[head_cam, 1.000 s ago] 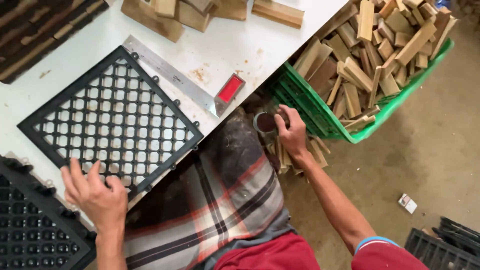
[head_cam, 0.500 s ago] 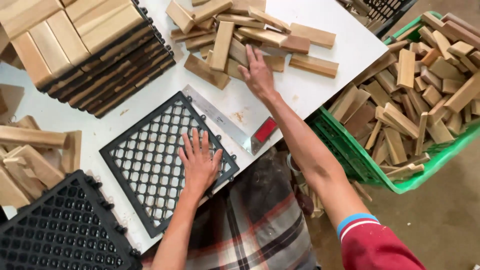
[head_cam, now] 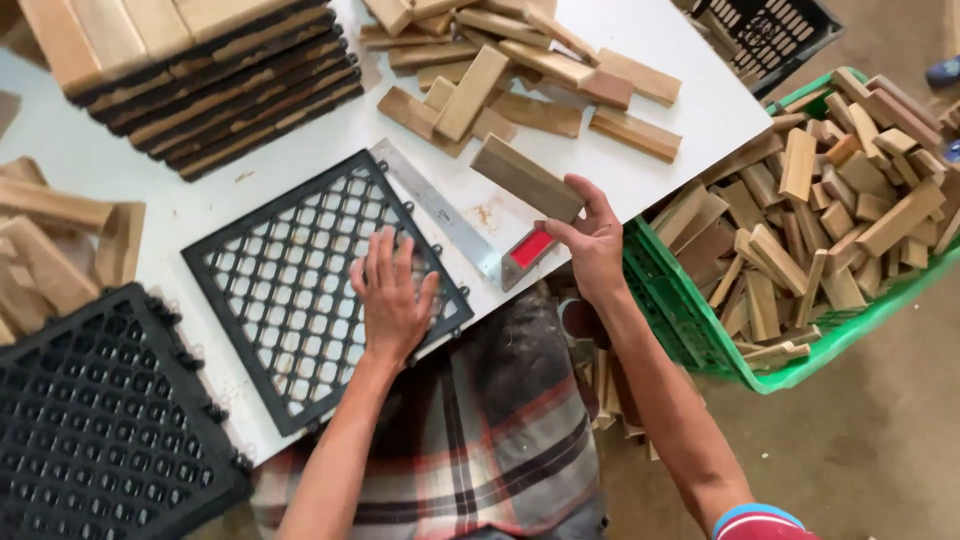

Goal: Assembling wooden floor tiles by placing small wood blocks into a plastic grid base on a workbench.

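Observation:
My left hand [head_cam: 392,298] lies flat, fingers spread, on the near right part of a black plastic grid tile [head_cam: 300,290] on the white table [head_cam: 150,180]. My right hand [head_cam: 588,237] grips one end of a short wooden slat [head_cam: 525,178] and holds it just above the table's right edge. A metal square ruler with a red end [head_cam: 470,240] lies on the table between the grid and the slat.
Loose wooden slats [head_cam: 520,70] lie at the back of the table. Stacked finished wood tiles [head_cam: 190,60] sit back left. Another black grid tile [head_cam: 100,420] is near left. A green crate full of slats [head_cam: 820,210] stands to the right.
My right hand came back from the slat pile with one slat in it. My left hand stayed on the grid tile. The view shifted a little.

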